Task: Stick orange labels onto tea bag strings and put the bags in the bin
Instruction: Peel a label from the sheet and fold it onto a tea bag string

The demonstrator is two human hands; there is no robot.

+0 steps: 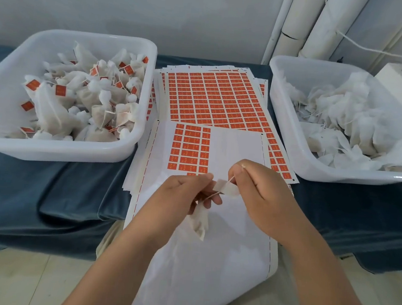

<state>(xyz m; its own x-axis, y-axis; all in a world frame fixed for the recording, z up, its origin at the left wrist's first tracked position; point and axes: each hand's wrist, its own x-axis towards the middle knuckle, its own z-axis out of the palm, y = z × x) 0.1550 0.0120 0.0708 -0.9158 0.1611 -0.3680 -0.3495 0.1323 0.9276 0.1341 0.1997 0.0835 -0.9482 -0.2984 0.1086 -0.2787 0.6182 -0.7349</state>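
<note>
The fingers (236, 173) of the right hand (264, 194) are pressed together on a thin string (233, 177), pinched just below its knotted end. A small label (225, 190), its pale side turned upward, is seen on the string between the two hands, touching the fingertips of both; which fingers press it cannot be told. The fingers of the left hand (181, 194) are curled around the top of a white tea bag (200, 221), which is left dangling below them.

Both hands are held above a partly used label sheet (234, 150), on which a block of orange labels (190, 149) remains at the left. A full sheet (214, 97) is laid beyond it, on a stack of others.

A white bin (56, 150) stands to the left of the sheets and is filled with labelled tea bags (83, 93). A second white bin (338, 179) stands to the right and is heaped with unlabelled bags (349, 116). Everything is set on a blue cloth (34, 186); white pipes (327, 24) are seen against the wall behind.
</note>
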